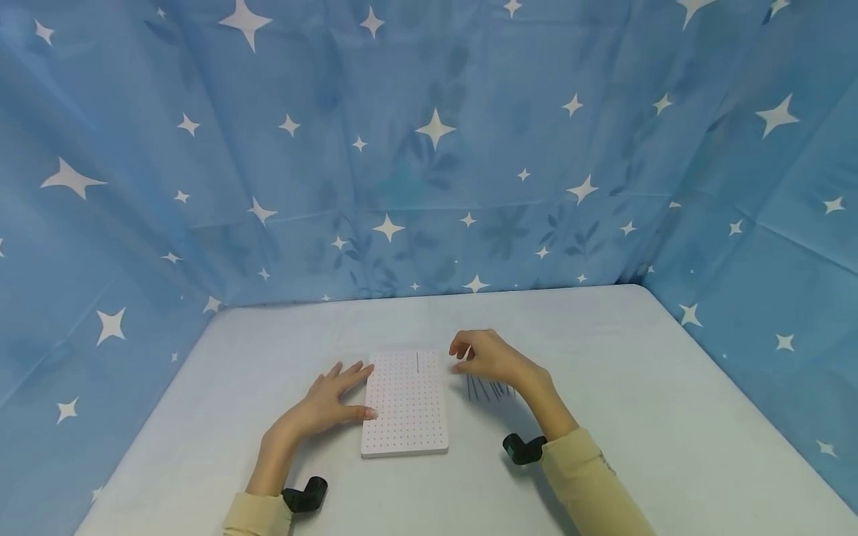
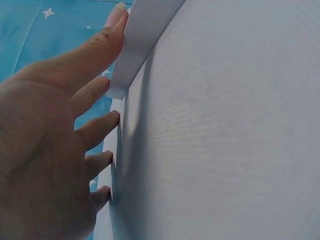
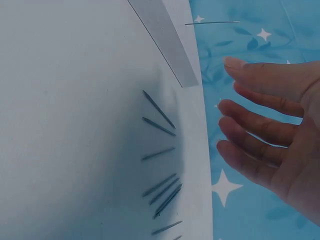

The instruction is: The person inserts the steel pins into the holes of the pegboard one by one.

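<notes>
A white pegboard (image 1: 402, 417) with rows of small holes lies flat on the table. One thin dark stick (image 1: 418, 362) stands upright near its far edge; it also shows in the right wrist view. My left hand (image 1: 327, 402) is spread along the board's left side, its thumb and fingertips at the edge. Right of the board, my right hand (image 1: 492, 357) hovers with loosely bent fingers, and nothing shows between them. Several thin dark sticks (image 3: 159, 109) lie on the table beneath it, partly hidden by that hand in the head view.
The white table (image 1: 268, 350) reaches out on all sides of the board. Behind and beside it hangs a blue curtain (image 1: 402, 171) with white stars. Black wrist cameras (image 1: 308, 495) are worn at both cuffs.
</notes>
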### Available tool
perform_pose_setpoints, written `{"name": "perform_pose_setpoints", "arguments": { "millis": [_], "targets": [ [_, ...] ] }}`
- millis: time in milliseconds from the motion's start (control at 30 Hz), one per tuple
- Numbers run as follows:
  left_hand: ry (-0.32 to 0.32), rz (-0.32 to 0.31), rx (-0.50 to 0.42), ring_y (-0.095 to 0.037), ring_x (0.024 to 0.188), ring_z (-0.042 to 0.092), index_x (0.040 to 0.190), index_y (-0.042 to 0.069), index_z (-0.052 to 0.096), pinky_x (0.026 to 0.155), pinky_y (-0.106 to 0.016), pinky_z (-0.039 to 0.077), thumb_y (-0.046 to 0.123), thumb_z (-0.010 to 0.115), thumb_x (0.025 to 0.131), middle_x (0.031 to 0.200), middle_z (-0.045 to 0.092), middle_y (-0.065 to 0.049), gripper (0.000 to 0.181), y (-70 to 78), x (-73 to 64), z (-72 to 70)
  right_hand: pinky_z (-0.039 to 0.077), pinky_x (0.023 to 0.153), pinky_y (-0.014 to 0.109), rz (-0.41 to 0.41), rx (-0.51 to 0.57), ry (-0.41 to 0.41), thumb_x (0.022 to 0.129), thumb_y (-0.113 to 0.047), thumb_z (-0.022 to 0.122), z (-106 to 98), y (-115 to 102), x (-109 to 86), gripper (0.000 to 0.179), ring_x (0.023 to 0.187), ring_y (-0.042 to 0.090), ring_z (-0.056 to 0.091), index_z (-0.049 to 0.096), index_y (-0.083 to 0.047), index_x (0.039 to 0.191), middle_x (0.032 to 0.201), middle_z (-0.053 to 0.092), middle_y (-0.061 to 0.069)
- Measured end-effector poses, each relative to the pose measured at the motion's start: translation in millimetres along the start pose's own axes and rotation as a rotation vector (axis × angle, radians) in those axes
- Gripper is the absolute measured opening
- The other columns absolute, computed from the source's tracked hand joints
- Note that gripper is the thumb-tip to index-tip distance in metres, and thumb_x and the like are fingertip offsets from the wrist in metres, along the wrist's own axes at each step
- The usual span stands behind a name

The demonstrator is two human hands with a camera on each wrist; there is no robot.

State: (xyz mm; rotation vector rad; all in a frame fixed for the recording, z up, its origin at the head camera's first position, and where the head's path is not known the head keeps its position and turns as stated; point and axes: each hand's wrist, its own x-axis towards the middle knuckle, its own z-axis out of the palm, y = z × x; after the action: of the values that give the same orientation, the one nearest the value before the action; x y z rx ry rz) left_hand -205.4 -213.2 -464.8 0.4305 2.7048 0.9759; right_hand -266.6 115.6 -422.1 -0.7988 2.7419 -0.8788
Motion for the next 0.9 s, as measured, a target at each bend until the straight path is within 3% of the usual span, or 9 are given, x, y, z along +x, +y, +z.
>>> {"name": "perform_pose_setpoints", "arguments": {
  "millis": [400, 900],
  "targets": [
    [0.002, -0.004, 0.011, -0.053, 0.155, 0.006, 0.159, 0.01, 0.041, 0.122, -0.072, -0.001, 0.045, 0.081, 0.086, 0.166, 0.029, -0.024, 0.09, 1.7, -1.9, -3.2, 0.057, 0.083, 0.036, 0.133, 0.022, -0.036, 0.088, -0.015, 0.082, -3, 7, -3.8, 0.029, 0.094, 0.018, 0.064, 0.069, -0.007, 0.113, 0.105, 0.071, 0.005],
    [0.007, -0.006, 0.023, -0.054, 0.155, 0.007, 0.158, 0.01, 0.042, 0.122, -0.072, 0.0, 0.047, 0.081, 0.085, 0.166, 0.03, -0.023, 0.091, -0.3, 0.8, -0.1, 0.049, 0.073, 0.031, 0.196, 0.043, -0.099, 0.081, -0.016, 0.088, 1, 25, -4.1, 0.035, 0.08, 0.017, 0.057, 0.065, -0.009, 0.107, 0.091, 0.066, 0.001]
  ]
}}
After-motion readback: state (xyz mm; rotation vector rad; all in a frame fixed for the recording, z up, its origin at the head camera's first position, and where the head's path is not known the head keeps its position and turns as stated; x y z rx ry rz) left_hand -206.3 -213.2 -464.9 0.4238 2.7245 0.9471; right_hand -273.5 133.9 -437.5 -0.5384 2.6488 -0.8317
